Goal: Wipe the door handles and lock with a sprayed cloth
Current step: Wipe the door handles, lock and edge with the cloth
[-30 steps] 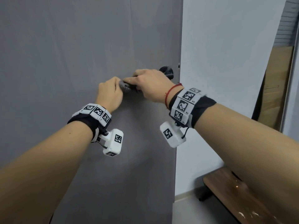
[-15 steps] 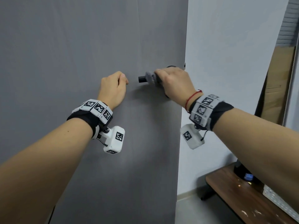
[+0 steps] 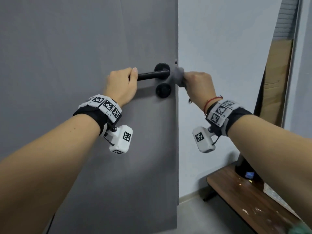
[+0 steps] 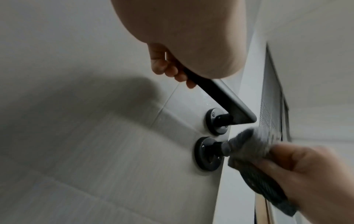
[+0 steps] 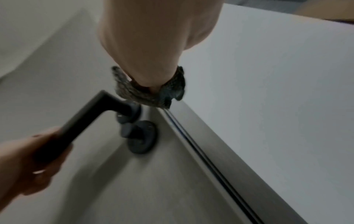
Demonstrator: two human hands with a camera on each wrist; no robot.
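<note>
A black lever handle [image 3: 148, 76] juts from its round rose on the grey door [image 3: 67, 48], with a round black lock [image 3: 163, 90] just below. My left hand [image 3: 120, 85] grips the free end of the lever [image 4: 214, 94]. My right hand [image 3: 199, 85] holds a bunched grey cloth [image 3: 177, 76] at the door's free edge, level with the rose. In the left wrist view the cloth [image 4: 249, 145] lies beside the lock [image 4: 207, 153]. In the right wrist view the cloth [image 5: 172, 87] sits at the door edge above the handle [image 5: 90, 118].
A pale wall [image 3: 228, 48] lies right of the door edge. A dark wooden bench [image 3: 249, 205] with a dark bottle [image 3: 244, 171] on it stands at the lower right. Cardboard [image 3: 276, 78] leans against the wall behind my right arm.
My right hand slid the cloth right along the lever to the door's edge, uncovering handle and lock. My left hand moved from the door face onto the lever's end and gripped it.
</note>
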